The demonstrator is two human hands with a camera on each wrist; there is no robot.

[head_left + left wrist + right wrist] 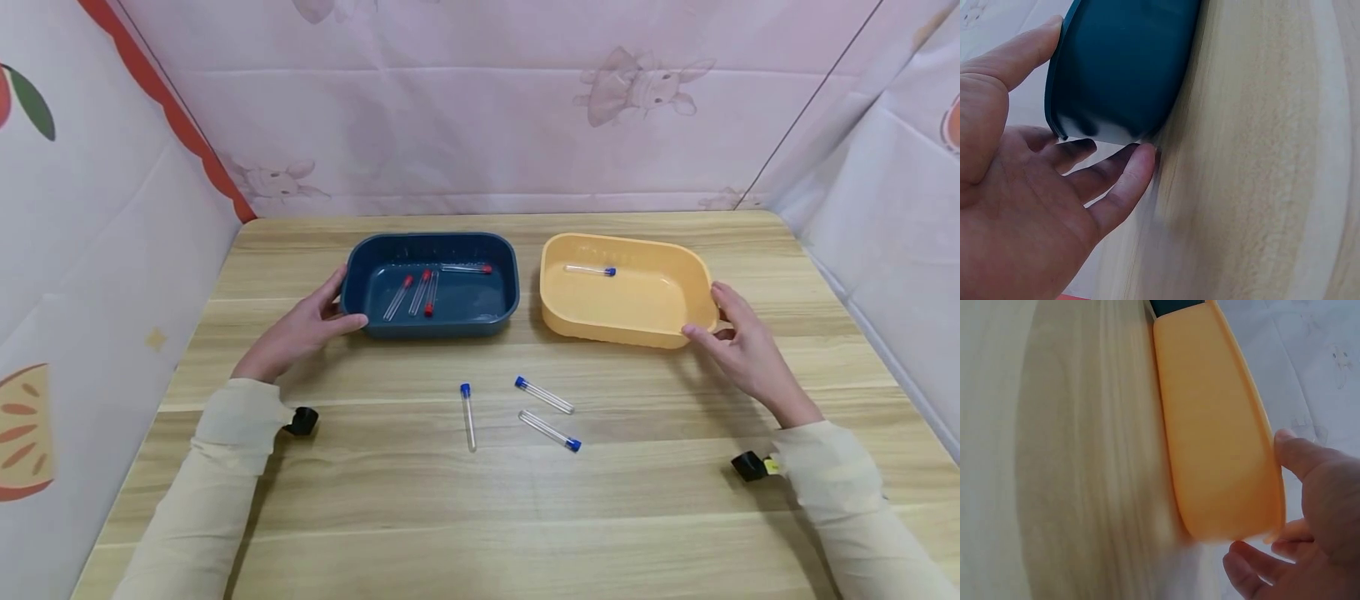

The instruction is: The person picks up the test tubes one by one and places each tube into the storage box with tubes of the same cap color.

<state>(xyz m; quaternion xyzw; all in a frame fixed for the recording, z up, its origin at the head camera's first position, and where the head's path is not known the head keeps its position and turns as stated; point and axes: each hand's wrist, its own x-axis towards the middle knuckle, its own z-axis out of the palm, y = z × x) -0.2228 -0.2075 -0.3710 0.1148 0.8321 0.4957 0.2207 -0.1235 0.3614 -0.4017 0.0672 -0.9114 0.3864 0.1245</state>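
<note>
At the left, a cream sleeve (232, 433) reaches in over the pale wood-grain table (420, 533), a small black device (302, 421) at its cuff. The left hand (303, 325) grasps the left end of a dark blue bin (483, 304), its thumb on the rim at the near left corner and the other fingers bent against the end wall. The bin is deep, rounded at the corners and smooth, and stands at the far left of the table. In it lie four clear, slender tubes with red caps: two slanting with caps at the far end (398, 297), one beside them with its cap near (431, 293), and one crosswise by the far wall, cap to the right (465, 268). Nearer, at mid-table, lie three clear tubes with blue caps: one with its cap far (468, 417), one with its cap to the left (544, 395), one with its cap to the right and near (550, 430). At the far right stands a yellow-orange bin (622, 308), also round-cornered, holding one blue-capped tube (590, 270) towards its far left. The right hand (750, 350) grasps this bin's right end, thumb on the rim.
</note>
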